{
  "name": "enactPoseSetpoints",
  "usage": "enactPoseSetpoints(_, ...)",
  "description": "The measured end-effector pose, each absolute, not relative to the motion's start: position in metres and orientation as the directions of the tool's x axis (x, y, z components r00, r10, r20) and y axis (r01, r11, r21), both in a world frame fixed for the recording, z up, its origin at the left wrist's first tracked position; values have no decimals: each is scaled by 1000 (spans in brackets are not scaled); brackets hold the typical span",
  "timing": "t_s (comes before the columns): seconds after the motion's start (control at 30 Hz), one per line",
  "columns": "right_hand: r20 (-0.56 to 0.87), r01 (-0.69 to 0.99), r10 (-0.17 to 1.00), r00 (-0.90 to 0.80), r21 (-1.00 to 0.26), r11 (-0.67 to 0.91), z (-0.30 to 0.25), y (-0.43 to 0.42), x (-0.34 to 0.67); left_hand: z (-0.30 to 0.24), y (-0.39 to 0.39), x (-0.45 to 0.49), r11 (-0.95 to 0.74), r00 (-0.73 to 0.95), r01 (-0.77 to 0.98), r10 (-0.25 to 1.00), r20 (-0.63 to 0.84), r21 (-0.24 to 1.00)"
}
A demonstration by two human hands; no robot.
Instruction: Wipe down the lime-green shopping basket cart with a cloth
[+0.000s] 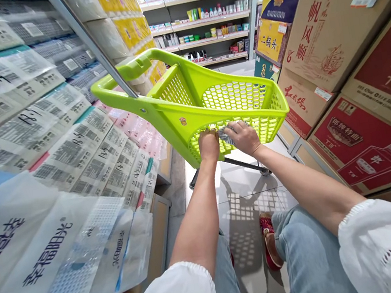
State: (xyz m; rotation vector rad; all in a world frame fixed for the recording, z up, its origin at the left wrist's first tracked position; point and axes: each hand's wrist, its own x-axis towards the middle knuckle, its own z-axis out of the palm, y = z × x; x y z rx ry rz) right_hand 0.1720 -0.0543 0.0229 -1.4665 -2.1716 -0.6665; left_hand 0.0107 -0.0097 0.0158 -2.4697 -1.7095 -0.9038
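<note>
A lime-green shopping cart (176, 115) with mesh sides stands side-on in front of me. My left hand (209, 144) is closed in a fist against its near mesh side; what the fingers hold is hidden. Just to the right, my right hand (242, 135) presses on the same side, fingers bent over a crumpled grey-and-white patterned cloth (226, 137). The two hands are close together, with the cloth between them. From the near view, the cart's basket shows no goods through its open top.
Stacked plastic-wrapped packs (80, 139) line the left, with white printed bags (61, 254) nearer me. Printed cartons (325, 29) are piled on the right. Shelves of small bottles and boxes (206, 22) stand behind. A metal pole (92, 44) crosses the cart's handle.
</note>
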Motion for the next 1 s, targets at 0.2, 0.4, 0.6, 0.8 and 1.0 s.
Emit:
enactPoseSetpoints(0.2,764,976,624,-165,34,216,55,-49,171,17,-10,11,-400,229,856,861,454,327)
enactPoseSetpoints(0.4,602,950,742,-296,101,296,1,-53,162,18,-11,9,-387,204,864,854,478,323)
enactPoseSetpoints(0.6,429,918,812,-396,152,367,-24,-61,157,18,-11,11,-377,186,865,854,487,331)
enactPoseSetpoints(0.8,550,925,746,-375,171,339,7,-54,166,19,-12,11,-356,190,889,859,475,289)
enactPoseSetpoints(1.0,772,970,603,-201,70,234,61,-50,172,24,-16,14,-336,199,910,867,457,241)
